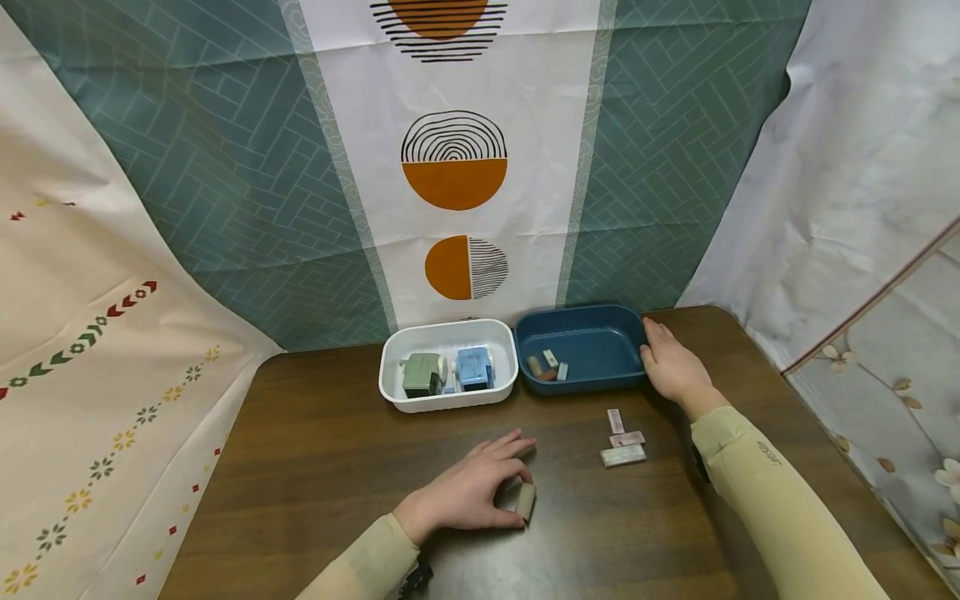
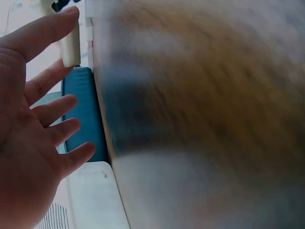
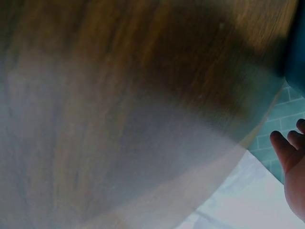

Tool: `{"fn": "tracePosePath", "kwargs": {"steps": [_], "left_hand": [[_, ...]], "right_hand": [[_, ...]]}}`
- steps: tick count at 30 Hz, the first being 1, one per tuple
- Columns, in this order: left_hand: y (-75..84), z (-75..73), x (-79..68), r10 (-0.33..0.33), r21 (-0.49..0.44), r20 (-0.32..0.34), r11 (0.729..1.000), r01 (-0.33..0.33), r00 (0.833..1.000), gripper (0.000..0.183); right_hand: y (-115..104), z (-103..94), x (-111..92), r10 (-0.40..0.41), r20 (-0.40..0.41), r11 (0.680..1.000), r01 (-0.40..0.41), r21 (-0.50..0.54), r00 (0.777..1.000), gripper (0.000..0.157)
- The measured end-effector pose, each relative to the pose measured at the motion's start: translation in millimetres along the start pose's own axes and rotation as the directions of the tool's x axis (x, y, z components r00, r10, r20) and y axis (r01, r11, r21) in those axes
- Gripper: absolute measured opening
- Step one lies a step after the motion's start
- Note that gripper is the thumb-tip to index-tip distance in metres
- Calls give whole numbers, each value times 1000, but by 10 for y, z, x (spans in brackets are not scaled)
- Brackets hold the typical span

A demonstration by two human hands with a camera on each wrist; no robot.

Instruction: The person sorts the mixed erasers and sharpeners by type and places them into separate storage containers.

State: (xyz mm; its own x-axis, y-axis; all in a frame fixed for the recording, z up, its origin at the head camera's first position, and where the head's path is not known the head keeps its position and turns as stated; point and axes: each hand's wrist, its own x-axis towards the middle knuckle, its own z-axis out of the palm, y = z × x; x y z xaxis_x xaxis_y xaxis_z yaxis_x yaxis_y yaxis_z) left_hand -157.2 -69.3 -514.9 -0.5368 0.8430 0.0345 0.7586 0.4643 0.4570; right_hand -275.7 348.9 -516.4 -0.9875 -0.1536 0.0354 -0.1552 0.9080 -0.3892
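My left hand (image 1: 480,487) is over the front middle of the table, pinching a small khaki eraser (image 1: 527,502) between thumb and index finger. In the left wrist view the same eraser (image 2: 71,50) stands between thumb and fingertip, the other fingers spread apart. My right hand (image 1: 677,367) rests with extended fingers against the right end of the blue tray (image 1: 600,385). Several small eraser-like blocks (image 1: 550,358) lie in that tray's left part. In the right wrist view only part of the right hand (image 3: 293,164) shows.
Left of the blue tray stands a white tray (image 1: 450,402) with a green pencil sharpener (image 1: 422,372) and a blue pencil sharpener (image 1: 473,367). Before the blue tray lie two pinkish erasers (image 1: 627,439) and a whitish one (image 1: 623,455). Patterned cloths hang behind the table.
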Motion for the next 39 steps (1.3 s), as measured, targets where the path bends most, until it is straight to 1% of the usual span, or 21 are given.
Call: {"fn": "tracePosePath", "kwargs": {"steps": [6,17,24,31,39], "left_hand": [[-11,4,1,1,-4,-15,1000,-1,1000,44],[13,-24,11,6,-7,-48,1000,-7,999,44],[44,-72,58,-6,9,-96,1000,7,995,45],[67,-132,168,-46,-35,-174,999,41,984,45],[74,-170,308,-105,-76,-258,993,88,961,45]], "right_hand": [[-1,8,6,2,-2,1000,-2,-8,1000,63],[-25,3,2,3,-8,1000,-3,-2,1000,62],[-21,2,4,1,-12,1000,-1,-10,1000,62],[-27,7,6,3,-9,1000,-3,-5,1000,62],[-17,6,7,7,-11,1000,-8,-2,1000,62]]}}
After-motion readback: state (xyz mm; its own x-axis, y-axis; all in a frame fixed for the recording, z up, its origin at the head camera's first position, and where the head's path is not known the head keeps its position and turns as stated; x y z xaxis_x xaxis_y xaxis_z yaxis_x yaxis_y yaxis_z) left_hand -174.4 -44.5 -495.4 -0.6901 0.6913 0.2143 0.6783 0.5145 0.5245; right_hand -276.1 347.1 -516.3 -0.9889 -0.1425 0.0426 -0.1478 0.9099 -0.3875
